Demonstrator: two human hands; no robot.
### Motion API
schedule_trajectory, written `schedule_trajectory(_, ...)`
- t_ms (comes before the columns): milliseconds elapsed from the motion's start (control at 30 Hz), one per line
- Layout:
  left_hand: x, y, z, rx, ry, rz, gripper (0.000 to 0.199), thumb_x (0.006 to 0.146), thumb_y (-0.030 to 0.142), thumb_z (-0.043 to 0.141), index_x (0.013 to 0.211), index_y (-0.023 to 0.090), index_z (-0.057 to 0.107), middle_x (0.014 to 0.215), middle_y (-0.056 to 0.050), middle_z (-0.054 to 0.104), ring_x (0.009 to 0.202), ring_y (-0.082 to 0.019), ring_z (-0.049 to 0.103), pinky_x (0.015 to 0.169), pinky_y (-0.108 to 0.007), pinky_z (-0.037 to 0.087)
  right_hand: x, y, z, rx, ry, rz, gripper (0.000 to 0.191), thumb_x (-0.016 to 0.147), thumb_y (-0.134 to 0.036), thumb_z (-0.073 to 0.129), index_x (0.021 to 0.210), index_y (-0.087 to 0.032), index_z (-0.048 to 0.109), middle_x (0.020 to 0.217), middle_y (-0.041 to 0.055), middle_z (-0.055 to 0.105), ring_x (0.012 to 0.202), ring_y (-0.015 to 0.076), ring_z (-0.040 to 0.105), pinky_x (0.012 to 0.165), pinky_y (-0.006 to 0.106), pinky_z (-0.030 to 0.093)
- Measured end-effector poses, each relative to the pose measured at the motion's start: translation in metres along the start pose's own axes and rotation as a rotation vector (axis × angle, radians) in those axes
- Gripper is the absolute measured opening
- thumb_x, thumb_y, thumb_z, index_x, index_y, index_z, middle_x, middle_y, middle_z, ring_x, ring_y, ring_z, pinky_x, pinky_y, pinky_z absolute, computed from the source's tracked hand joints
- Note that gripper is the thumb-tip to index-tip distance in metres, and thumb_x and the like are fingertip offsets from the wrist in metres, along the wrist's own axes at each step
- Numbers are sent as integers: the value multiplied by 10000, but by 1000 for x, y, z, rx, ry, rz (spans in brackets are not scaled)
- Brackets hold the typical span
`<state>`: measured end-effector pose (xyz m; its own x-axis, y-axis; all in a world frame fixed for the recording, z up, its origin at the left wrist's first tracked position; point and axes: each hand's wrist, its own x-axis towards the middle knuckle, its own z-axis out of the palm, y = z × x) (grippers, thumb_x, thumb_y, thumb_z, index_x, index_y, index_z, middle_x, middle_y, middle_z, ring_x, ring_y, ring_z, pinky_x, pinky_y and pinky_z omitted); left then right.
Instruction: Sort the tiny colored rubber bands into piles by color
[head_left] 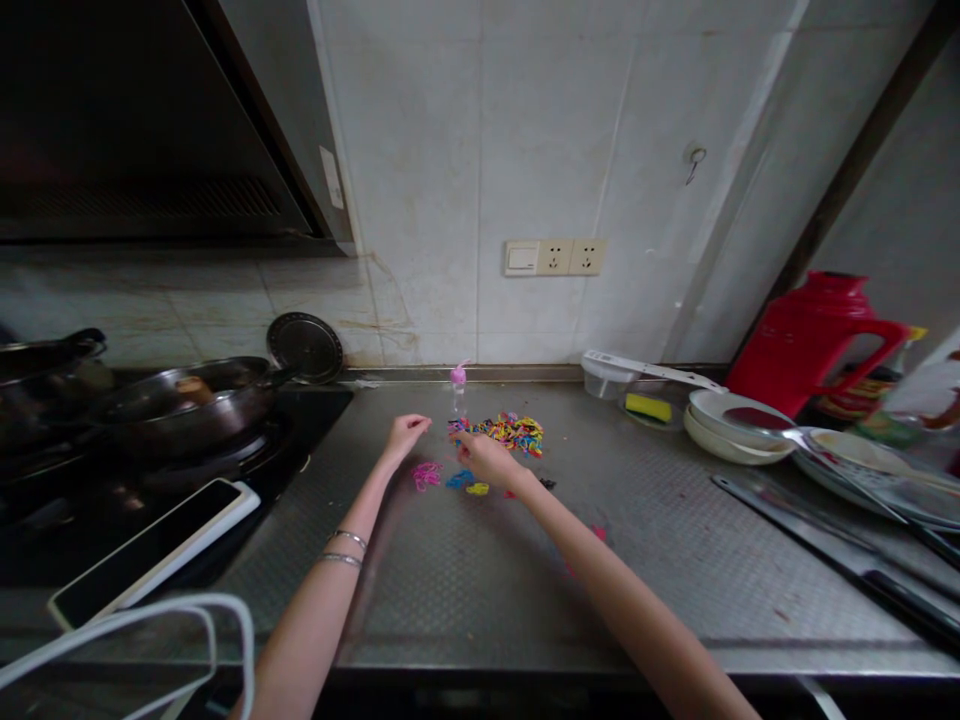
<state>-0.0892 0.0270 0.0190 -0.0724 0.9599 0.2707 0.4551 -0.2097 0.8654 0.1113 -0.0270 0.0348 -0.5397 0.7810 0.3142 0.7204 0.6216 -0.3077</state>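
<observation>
A mixed pile of small colourful rubber bands [517, 432] lies on the metal counter [450, 590]. My right hand [487, 462] is at the pile's left front edge, thumb and finger closed together; anything between them is too small to name. Just left of the pile, my left hand [407, 438] is raised with its fingertips pinched, and what they hold cannot be made out. Nearer to me lie a pink cluster of bands [427, 476], a blue cluster [460, 480] and a yellow cluster [477, 489]. Behind the hands stands a small clear bottle [459, 398] with a pink top.
On the left are a stove with a pan [202, 405] and a white-edged phone-like device [154, 550]. To the right sit a sponge [648, 408], stacked bowls [739, 440], plates, a long knife-like blade [795, 530] and a red thermos [806, 345]. A tiled wall closes the back.
</observation>
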Motion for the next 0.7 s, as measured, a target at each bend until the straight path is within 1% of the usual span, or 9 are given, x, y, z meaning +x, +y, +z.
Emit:
schedule_trajectory(33,0,0,0,3,-1,5,306,669,389,533,715,112,655,577,-34,615,501,-106,495,462,-202,332,5,-7,5,24,-15,-28,363,791,-136,413,1147,-194,457,865,64,623,783,144,572,656,198,369)
schedule_trajectory(133,1,-2,2,7,-8,19,303,670,383,526,725,115,657,582,-33,615,517,-114,509,472,-205,349,17,-23,15,74,-44,-51,370,767,-120,435,1126,-203,473,846,43,627,786,141,572,663,199,378)
schedule_trajectory(200,2,-4,3,5,-14,32,296,670,378,524,712,115,652,578,-33,613,531,-120,519,484,-209,361,21,-27,18,111,-54,-66,365,750,-126,459,1106,-205,485,840,30,628,776,137,570,661,200,384)
schedule_trajectory(267,4,-7,4,5,-24,49,288,671,373,522,697,115,649,575,-33,612,547,-126,529,502,-214,373,21,-25,17,141,-56,-89,353,733,-136,483,1078,-206,504,856,22,626,768,132,567,662,199,388)
schedule_trajectory(367,5,-10,7,9,-30,79,274,673,358,520,678,116,649,584,-35,616,575,-132,542,545,-223,391,16,-10,10,152,-16,-100,300,720,-134,483,1004,-197,555,893,27,623,780,125,558,687,198,384)
schedule_trajectory(467,3,-9,10,7,-42,96,265,675,340,517,694,116,657,614,-41,631,613,-142,559,589,-235,406,5,18,-2,141,23,-63,234,723,-117,453,893,-177,602,883,34,623,782,118,550,696,188,371)
schedule_trajectory(533,0,-5,13,17,-64,85,260,676,329,516,710,115,660,633,-45,641,630,-151,569,604,-243,413,-6,37,-12,100,17,33,206,718,-121,456,849,-165,609,819,36,625,731,117,549,648,185,365)
schedule_trajectory(600,-4,1,17,37,-95,78,246,674,309,519,720,115,663,657,-51,652,650,-158,578,619,-249,420,-17,54,-19,42,3,123,183,741,-151,446,819,-169,610,800,39,627,726,123,554,628,190,358)
schedule_trajectory(700,-10,8,25,69,-158,107,227,676,286,522,727,120,670,709,-61,668,687,-165,590,653,-253,426,-32,67,-23,-53,-16,277,185,780,-261,455,871,-201,604,835,48,630,766,147,569,608,203,356)
